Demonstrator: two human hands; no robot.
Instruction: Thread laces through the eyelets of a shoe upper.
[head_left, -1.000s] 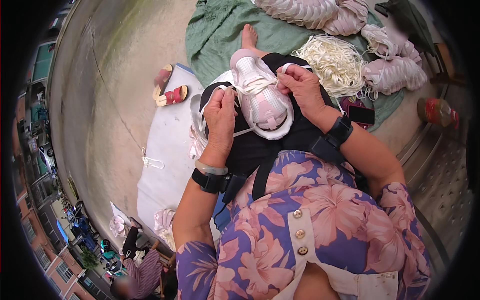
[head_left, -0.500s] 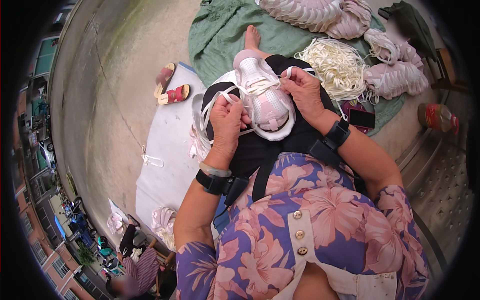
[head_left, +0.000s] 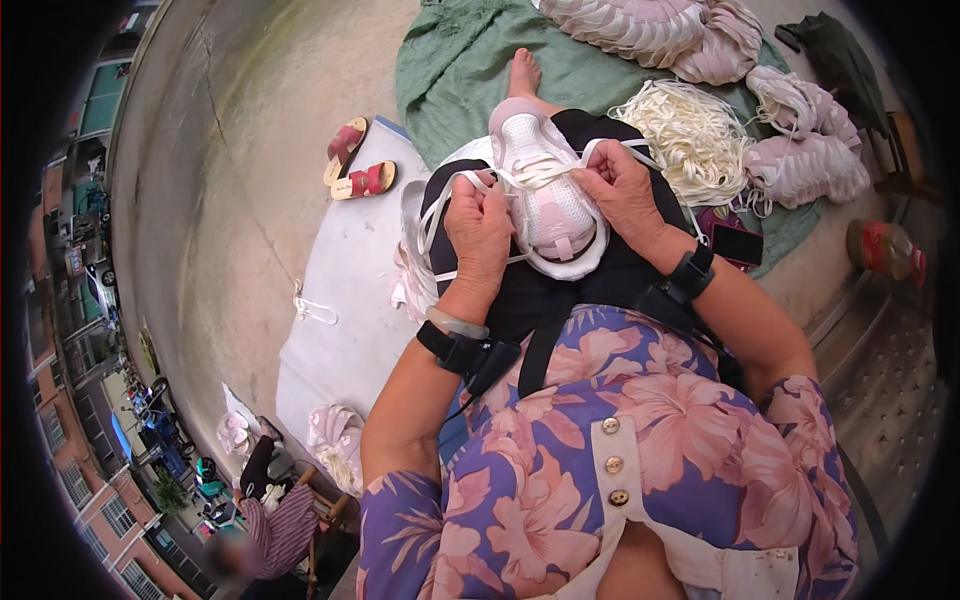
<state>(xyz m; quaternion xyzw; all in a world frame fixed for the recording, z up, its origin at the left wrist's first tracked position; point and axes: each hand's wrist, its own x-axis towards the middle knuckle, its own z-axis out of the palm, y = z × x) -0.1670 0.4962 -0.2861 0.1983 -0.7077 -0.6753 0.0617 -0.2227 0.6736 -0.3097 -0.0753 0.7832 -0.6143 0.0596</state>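
A pink and white shoe upper [head_left: 556, 218] rests across my black-trousered lap, toe end away from me. White shoelace [head_left: 540, 174] runs across its front in crossed rows. On its left side, my left hand [head_left: 478, 228] is closed on one length of the lace, which loops out over my thigh. My right hand [head_left: 622, 192] pinches the lace at the upper's right edge, and a loose end trails off to the right past the knuckles. The fingertips partly hide the lace in both hands.
Right of my knee lies a heap of white laces [head_left: 690, 140] on a green cloth [head_left: 450, 70], near stacked shoe uppers [head_left: 805, 170] and a phone [head_left: 737, 244]. Red sandals [head_left: 364, 181] sit at the left by a white sheet [head_left: 330, 260]. Another person [head_left: 280, 530] sits far lower left.
The whole view has shifted slightly, moving the scene to the right. My left hand has turned a little and its fingers have drawn in; both hands keep hold of the lace.
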